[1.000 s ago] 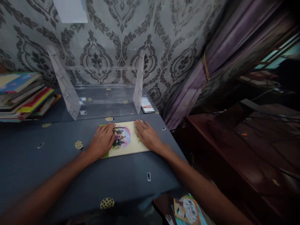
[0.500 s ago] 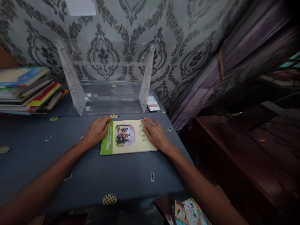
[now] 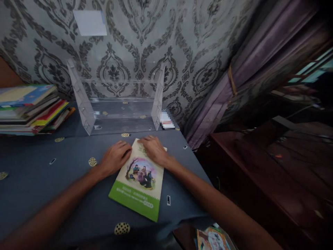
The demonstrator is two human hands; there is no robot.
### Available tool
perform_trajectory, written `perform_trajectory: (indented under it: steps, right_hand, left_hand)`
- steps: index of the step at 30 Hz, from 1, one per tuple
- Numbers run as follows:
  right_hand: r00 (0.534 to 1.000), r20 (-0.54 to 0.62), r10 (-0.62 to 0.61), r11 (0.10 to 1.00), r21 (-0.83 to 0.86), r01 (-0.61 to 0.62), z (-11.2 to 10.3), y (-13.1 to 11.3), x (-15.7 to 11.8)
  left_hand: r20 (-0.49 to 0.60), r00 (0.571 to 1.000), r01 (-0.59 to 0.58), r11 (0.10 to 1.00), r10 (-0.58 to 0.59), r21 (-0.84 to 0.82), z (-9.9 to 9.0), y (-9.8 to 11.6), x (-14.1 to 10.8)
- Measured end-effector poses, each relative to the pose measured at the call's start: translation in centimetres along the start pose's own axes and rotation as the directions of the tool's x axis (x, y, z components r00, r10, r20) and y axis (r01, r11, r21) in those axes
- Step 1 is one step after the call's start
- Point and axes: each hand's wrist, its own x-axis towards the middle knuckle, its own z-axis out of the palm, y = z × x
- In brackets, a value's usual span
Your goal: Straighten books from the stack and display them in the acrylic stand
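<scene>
- The illustrated book (image 3: 142, 175) is lying at five o'clock from the clear rack (image 3: 122, 122).
- Left hand (image 3: 115, 159) is curling at its ten o'clock; I can't tell whether gripping.
- Right hand (image 3: 154, 150) is resting, fingers outstretched, at one.

- Paperback book (image 3: 142, 172), centre: smooth, thin paper cover, looking nearly matt.
- Counter (image 3: 31, 180): matt, cloth-like covering, creased along the front edge at lower centre.
- Display rack (image 3: 156, 104), centre left: clear plastic, smooth and glossy, with pale highlights.
- Book stack (image 3: 31, 111), left edge: paper pages, smooth printed covers.
- Sheet (image 3: 91, 23), upper left: plain, matt white paper.
- Wallpaper (image 3: 182, 52), across the top: damask-patterned, with a soft sheen.
- Curtain (image 3: 208, 104), upper right: folded purple cloth, faintly lustrous.
- Cabinet (image 3: 234, 149), right: reddish-brown, wood-like, dully polished.
</scene>
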Motion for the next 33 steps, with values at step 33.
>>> perform_trajectory:
  steps: [33]
  right_hand:
    - [0.98, -0.116, 0.16, 0.971, 0.199, -0.135, 3.5, 2.5, -2.5]
  left_hand:
    - [-0.054, 0.998, 0.029, 0.96, -0.015, 0.278, 1.6, -1.6, 0.8]
